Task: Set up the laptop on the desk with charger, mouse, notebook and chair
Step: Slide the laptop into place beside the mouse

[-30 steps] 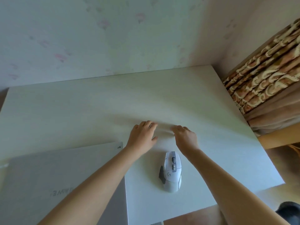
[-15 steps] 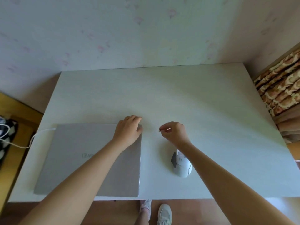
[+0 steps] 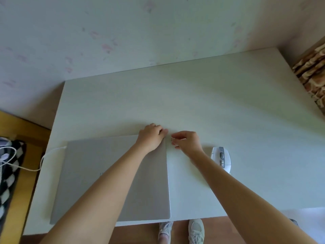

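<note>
A closed silver laptop [image 3: 91, 173] lies on the white desk [image 3: 211, 103] at the front left. My left hand [image 3: 151, 138] sits on its far right corner, with the fingers curled over the far edge. Just right of that corner, my right hand [image 3: 188, 141] pinches a tiny plug-like piece [image 3: 171, 139] at the laptop's right side. Beyond my right forearm lies a white mouse [image 3: 222, 158]. A white charger cable [image 3: 42, 161] runs from the laptop's left side off the desk. No notebook or chair shows.
The desk stands against a pale wall. A patterned curtain [image 3: 313, 76] hangs at the right. On the floor to the left lies a black-and-white checkered thing [image 3: 8, 173] with the cable looped over it. My shoes [image 3: 196, 229] show under the front edge.
The view has swung left, bringing the whole laptop into sight. Both hands have moved left from the bare desk to the laptop's far right corner, the right hand now pinching the small piece.
</note>
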The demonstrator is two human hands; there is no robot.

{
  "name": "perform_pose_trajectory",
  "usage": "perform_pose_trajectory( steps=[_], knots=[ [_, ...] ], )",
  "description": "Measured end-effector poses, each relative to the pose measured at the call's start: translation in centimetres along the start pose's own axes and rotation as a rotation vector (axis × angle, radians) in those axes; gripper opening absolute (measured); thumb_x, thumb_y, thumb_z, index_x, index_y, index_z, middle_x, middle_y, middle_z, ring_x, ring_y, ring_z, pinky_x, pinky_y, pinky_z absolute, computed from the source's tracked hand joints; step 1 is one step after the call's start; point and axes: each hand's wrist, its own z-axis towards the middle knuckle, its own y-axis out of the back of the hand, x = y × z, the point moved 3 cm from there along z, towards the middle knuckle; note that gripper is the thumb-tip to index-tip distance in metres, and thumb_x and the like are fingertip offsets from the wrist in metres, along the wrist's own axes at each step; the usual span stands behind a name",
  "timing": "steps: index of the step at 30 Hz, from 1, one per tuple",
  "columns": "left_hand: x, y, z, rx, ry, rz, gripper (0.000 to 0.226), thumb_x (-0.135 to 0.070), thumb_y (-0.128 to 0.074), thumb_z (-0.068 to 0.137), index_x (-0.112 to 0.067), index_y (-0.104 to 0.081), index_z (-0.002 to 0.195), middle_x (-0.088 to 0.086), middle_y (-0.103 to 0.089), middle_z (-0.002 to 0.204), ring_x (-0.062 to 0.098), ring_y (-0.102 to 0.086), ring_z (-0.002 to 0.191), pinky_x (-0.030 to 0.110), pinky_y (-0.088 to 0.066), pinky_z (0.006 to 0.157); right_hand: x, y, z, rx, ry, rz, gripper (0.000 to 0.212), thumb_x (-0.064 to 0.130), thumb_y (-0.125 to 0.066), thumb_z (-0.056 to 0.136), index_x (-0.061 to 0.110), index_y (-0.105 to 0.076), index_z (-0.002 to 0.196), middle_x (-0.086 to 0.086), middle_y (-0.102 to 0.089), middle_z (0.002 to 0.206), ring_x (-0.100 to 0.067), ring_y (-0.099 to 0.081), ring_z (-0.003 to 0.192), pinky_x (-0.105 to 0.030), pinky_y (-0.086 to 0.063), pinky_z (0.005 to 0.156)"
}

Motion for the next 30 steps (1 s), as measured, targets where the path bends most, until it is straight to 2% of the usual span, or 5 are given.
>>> perform_pose_trajectory(
  steps=[6, 9, 14, 20, 30],
  knots=[
    [-0.4, 0.3, 0.8, -0.089, 0.029, -0.006, 0.06, -0.043, -0.022, 0.103, -0.008, -0.051, 0.063, 0.008, -0.056, 0.072, 0.034, -0.059, 0.083, 0.035, -0.036, 0.072, 1.0, 0.0, -0.6, 0.005, 0.011, 0.159, 0.017, 0.003, -0.067, 0.081, 0.007, -0.07, 0.097, -0.01, -0.071, 0.088, -0.016, -0.071, 0.075, -0.021, -0.057, 0.067],
    [-0.2, 1.6, 0.3, -0.16, 0.014, -0.046, 0.064, -0.041, -0.019, 0.103, -0.004, -0.051, 0.061, 0.005, -0.051, 0.059, 0.033, -0.056, 0.068, 0.033, -0.036, 0.062, 2.8, 0.0, -1.4, 0.061, 0.047, 0.178, 0.016, 0.004, -0.068, 0.079, 0.011, -0.07, 0.093, -0.009, -0.072, 0.09, -0.016, -0.072, 0.08, -0.023, -0.058, 0.07],
    [0.8, 5.0, 0.1, -0.221, -0.011, -0.232, 0.067, -0.045, -0.022, 0.102, -0.007, -0.068, 0.072, 0.005, -0.069, 0.075, 0.024, -0.062, 0.073, 0.031, -0.04, 0.068, 6.8, -0.7, -2.7, 0.201, 0.047, 0.244, 0.015, 0.004, -0.069, 0.078, 0.007, -0.069, 0.093, -0.007, -0.073, 0.082, -0.018, -0.074, 0.078, -0.023, -0.059, 0.067],
    [2.1, 8.3, -0.6, -0.26, 0.006, -0.407, 0.06, -0.049, -0.029, 0.1, -0.024, -0.062, 0.056, -0.015, -0.06, 0.058, 0.001, -0.057, 0.065, 0.02, -0.035, 0.059, 10.3, -1.5, -3.9, 0.228, 0.077, 0.263, 0.015, 0.003, -0.069, 0.079, 0.005, -0.067, 0.094, -0.007, -0.073, 0.078, -0.02, -0.074, 0.077, -0.024, -0.059, 0.065],
    [2.9, 11.4, -1.9, -0.311, 0.008, -0.504, 0.061, -0.052, -0.032, 0.097, -0.027, -0.06, 0.049, -0.011, -0.064, 0.061, 0.003, -0.06, 0.071, 0.021, -0.037, 0.062, 13.2, -3.4, -5.5, 0.302, 0.16, 0.108, 0.016, 0.002, -0.073, 0.073, 0.009, -0.071, 0.087, -0.006, -0.07, 0.067, -0.023, -0.074, 0.072, -0.022, -0.058, 0.064]
  ],
)
